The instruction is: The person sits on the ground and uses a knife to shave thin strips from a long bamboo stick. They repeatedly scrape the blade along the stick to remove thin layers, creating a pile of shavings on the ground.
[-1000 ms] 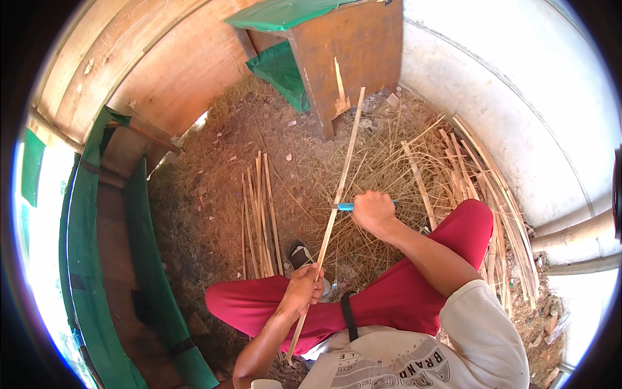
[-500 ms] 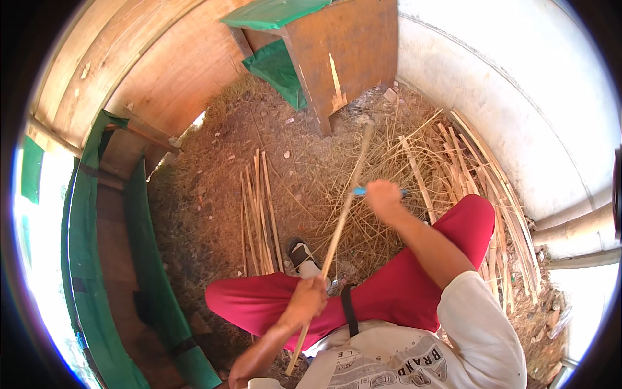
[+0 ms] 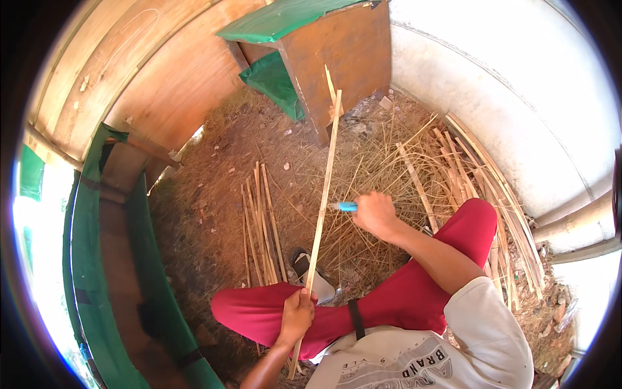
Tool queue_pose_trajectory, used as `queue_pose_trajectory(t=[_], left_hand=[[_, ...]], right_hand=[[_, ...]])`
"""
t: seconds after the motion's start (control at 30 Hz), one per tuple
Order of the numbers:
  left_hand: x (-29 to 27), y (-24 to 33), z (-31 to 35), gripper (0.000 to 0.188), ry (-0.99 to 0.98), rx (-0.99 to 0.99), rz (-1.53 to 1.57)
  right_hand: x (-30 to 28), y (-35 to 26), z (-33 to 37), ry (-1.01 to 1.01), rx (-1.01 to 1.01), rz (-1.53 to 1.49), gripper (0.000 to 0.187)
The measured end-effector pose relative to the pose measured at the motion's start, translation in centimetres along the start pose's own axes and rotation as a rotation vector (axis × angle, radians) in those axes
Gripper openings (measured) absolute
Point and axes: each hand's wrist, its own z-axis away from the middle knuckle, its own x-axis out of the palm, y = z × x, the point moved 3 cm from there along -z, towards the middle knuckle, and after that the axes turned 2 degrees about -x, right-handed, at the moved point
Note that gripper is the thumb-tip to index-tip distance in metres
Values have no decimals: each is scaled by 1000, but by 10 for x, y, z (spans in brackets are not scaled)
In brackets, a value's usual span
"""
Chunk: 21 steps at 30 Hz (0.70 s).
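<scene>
My left hand (image 3: 297,318) is closed round the lower part of a long, thin bamboo strip (image 3: 322,201), by my left knee. The strip slants up and away from me, its far end in front of a brown wooden cabinet. My right hand (image 3: 376,214) grips a blue-handled cutter knife (image 3: 346,207). Its blade points left, close to the middle of the strip; whether it touches the strip I cannot tell.
Several strips (image 3: 264,223) lie on the dirt floor to the left. Thin shavings (image 3: 363,172) are heaped ahead, with more long strips (image 3: 502,201) at the right along a white wall (image 3: 492,84). The brown cabinet (image 3: 350,48) stands ahead; a green-covered wooden structure (image 3: 146,259) lines the left.
The strip has swung to the left and stands steeper. My right hand with the knife has moved slightly left and down. My left hand has shifted a little left and down.
</scene>
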Motion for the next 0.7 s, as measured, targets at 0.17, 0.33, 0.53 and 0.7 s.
queue_pose_trajectory(t=[0.17, 0.33, 0.53, 0.7], left_hand=[[22, 16, 1, 27, 258, 363, -314], [30, 18, 3, 24, 307, 423, -324], [34, 7, 6, 23, 199, 354, -327], [39, 0, 33, 24, -72, -60, 153]], right_hand=[[-3, -6, 4, 30, -82, -10, 10], [-1, -8, 1, 30, -85, 21, 10], [1, 10, -10, 126, 38, 22, 15], [-26, 45, -23, 160, 118, 86, 21]])
